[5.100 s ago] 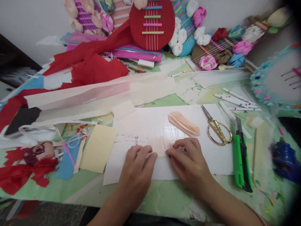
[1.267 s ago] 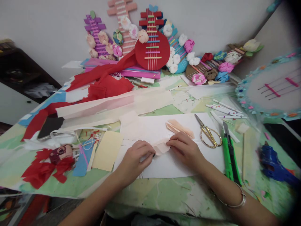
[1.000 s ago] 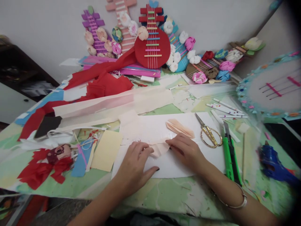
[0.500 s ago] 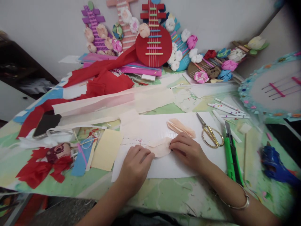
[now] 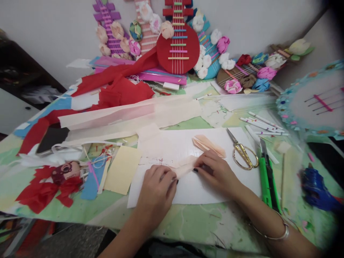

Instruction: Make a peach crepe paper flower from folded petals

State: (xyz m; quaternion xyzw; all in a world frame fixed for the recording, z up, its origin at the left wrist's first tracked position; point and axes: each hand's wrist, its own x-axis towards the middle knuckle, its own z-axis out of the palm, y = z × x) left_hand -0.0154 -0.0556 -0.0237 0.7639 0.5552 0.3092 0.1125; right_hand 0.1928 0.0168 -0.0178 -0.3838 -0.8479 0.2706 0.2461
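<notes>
A small strip of pale cream crepe paper (image 5: 185, 170) is stretched between my two hands over a white board (image 5: 193, 191). My left hand (image 5: 159, 184) pinches its left end with the fingers curled. At the other end, my right hand (image 5: 215, 171) grips it between thumb and fingers. A folded peach crepe paper piece (image 5: 208, 145) lies just beyond my right hand. Gold-handled scissors (image 5: 242, 152) rest at the board's right side. A green utility knife (image 5: 267, 179) lies to the right of them.
Long cream crepe paper (image 5: 172, 114) and red crepe paper (image 5: 126, 89) spread behind the board. A yellow card (image 5: 122, 171) lies left. Several white sticks (image 5: 264, 125) and a blue glue gun (image 5: 317, 188) are on the right. A red paper instrument (image 5: 178, 50) leans on the wall.
The cream strip has gone from a wider, rounded shape to a narrower, folded band between my hands. My left fingers have curled in further. The view has shifted slightly.
</notes>
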